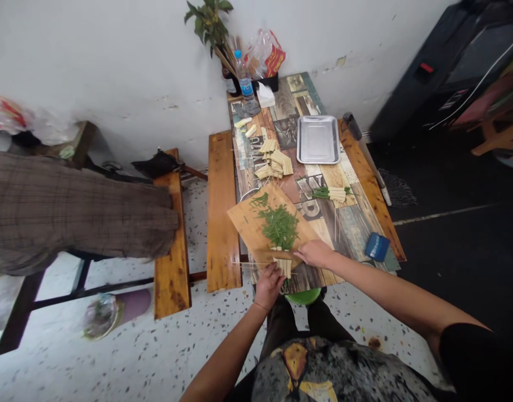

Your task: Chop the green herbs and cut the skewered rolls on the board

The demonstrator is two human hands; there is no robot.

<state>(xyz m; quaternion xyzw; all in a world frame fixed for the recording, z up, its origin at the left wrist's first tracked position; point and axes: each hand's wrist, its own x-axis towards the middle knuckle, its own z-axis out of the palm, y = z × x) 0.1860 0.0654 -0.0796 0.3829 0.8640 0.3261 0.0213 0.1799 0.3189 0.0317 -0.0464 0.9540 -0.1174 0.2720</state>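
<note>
My left hand [269, 286] is closed at the near edge of the wooden cutting board [243, 215], its fingers holding down a skewered row of pale rolls [283, 268] that look like tofu skin. My right hand [315, 254] grips a knife [281, 255], whose blade lies crosswise over the rolls. Chopped green leaves [280, 226], like chives, are heaped just beyond the blade. Farther up the table, skewered pale rolls [275, 162] lie in a pile. Another skewered row with greens [335, 193] rests on the right side.
A metal tray [318, 139] stands at the back right, near a blue box [377, 247] at the front right. Against the wall are a water bottle [245, 78] and a plant [210, 25]. Wooden benches [220, 212] flank the table. A green tub [304, 296] sits below.
</note>
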